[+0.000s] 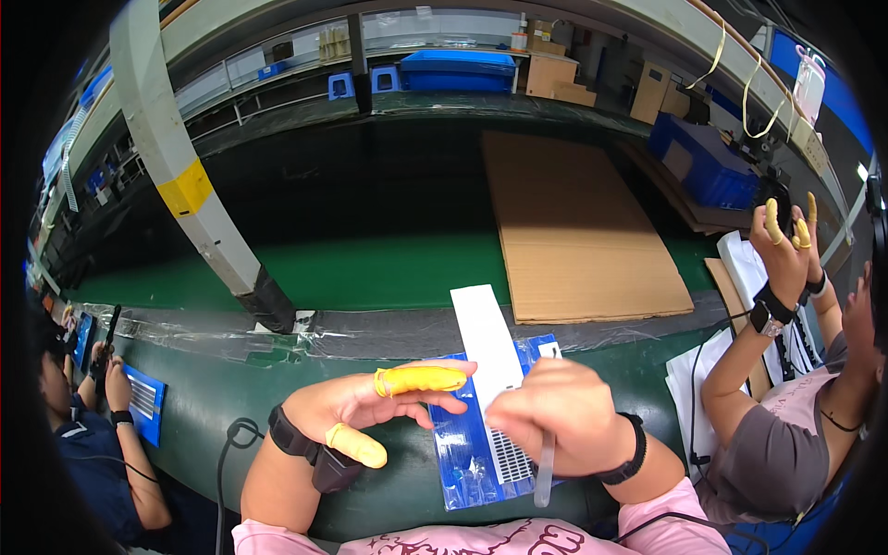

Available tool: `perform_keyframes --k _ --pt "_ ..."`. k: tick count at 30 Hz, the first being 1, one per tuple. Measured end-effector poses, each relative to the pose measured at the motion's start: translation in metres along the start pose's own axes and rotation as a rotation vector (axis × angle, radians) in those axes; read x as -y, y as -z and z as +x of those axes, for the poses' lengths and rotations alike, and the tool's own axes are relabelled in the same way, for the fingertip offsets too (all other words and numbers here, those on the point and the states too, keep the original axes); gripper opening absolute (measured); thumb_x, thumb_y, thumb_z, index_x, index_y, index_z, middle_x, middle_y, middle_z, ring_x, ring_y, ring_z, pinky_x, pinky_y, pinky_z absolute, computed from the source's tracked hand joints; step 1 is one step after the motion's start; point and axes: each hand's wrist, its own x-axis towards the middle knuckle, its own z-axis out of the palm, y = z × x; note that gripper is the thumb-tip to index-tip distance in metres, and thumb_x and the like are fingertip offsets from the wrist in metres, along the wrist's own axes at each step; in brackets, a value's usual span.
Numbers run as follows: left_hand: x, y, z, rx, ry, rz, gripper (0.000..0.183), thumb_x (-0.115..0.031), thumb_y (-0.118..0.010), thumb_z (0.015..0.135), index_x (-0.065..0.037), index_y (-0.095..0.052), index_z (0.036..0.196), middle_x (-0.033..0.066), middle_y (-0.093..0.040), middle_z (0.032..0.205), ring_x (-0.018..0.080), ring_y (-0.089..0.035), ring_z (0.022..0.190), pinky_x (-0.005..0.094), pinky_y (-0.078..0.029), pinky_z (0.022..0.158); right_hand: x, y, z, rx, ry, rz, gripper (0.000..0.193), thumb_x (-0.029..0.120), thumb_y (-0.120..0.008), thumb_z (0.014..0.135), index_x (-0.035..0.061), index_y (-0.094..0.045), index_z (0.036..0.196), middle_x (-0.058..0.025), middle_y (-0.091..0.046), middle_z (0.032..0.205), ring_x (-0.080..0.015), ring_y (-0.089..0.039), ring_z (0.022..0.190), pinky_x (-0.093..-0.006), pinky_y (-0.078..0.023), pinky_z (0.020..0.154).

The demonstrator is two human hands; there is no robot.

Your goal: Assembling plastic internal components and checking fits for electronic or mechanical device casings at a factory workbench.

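On the green bench ahead of me lies a blue board (460, 476) with a shiny, film-like surface. A long white sheet (487, 333) crosses it at a slant, its near end printed with a grid of small dark rectangles (511, 458). My left hand (356, 412) hovers at the board's left edge, thumb and fingers apart and holding nothing; yellow finger cots cover its thumb and index finger. Over the sheet, my right hand (564, 416) is closed around a slim translucent grey stick-like tool (545, 472), whose lower end points toward me. Its fingertips are partly hidden.
Brown cardboard (583, 231) lies beyond the board on the green and black surface. A post (208, 203) with a yellow band rises at left. Co-workers sit on both sides; the right one's hands (786, 250) are raised. A blue bin (703, 162) stands at far right.
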Motion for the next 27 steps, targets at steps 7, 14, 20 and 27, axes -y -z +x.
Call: perform_keyframes --k 7,14,20,27 --pt "-0.002 -0.007 0.008 -0.119 -0.073 0.039 0.058 -0.016 -0.072 0.069 0.0 -0.046 0.119 0.0194 -0.032 0.133 0.0253 -0.043 0.116 0.033 -0.036 0.092 0.025 0.005 -0.002 0.325 0.083 0.178 0.024 0.025 -0.067 0.075 0.0076 -0.052 0.068 -0.0022 -0.043 0.05 -0.0196 -0.047 0.047 -0.0299 -0.036 0.048" --pt "0.007 -0.002 0.012 -0.512 -0.149 0.205 0.016 -0.005 -0.065 0.076 0.001 -0.062 0.09 0.0149 -0.064 0.093 0.0203 -0.061 0.088 0.0311 -0.048 0.082 0.017 0.011 0.001 0.234 0.069 0.136 0.017 0.016 -0.073 0.069 0.004 -0.062 0.072 -0.0025 -0.048 0.05 -0.016 -0.046 0.042 -0.0271 -0.032 0.044" --pt "0.004 -0.007 0.01 -0.57 -0.164 0.167 0.015 -0.005 -0.065 0.076 0.003 -0.063 0.088 0.017 -0.064 0.086 0.0229 -0.064 0.081 0.0341 -0.052 0.077 0.016 0.014 0.001 0.206 0.031 0.084 0.017 0.017 -0.07 0.071 0.0072 -0.057 0.069 -0.0009 -0.049 0.052 -0.0168 -0.048 0.046 -0.0275 -0.035 0.046" --pt "0.003 -0.014 0.005 -0.539 -0.158 0.182 0.013 0.0 -0.061 0.078 0.004 -0.061 0.091 0.0176 -0.064 0.086 0.0247 -0.064 0.082 0.0358 -0.053 0.076 0.017 0.026 0.0 0.161 0.008 0.031 0.013 0.014 -0.07 0.071 0.0062 -0.059 0.072 -0.0018 -0.046 0.05 -0.0166 -0.047 0.044 -0.0275 -0.036 0.046"
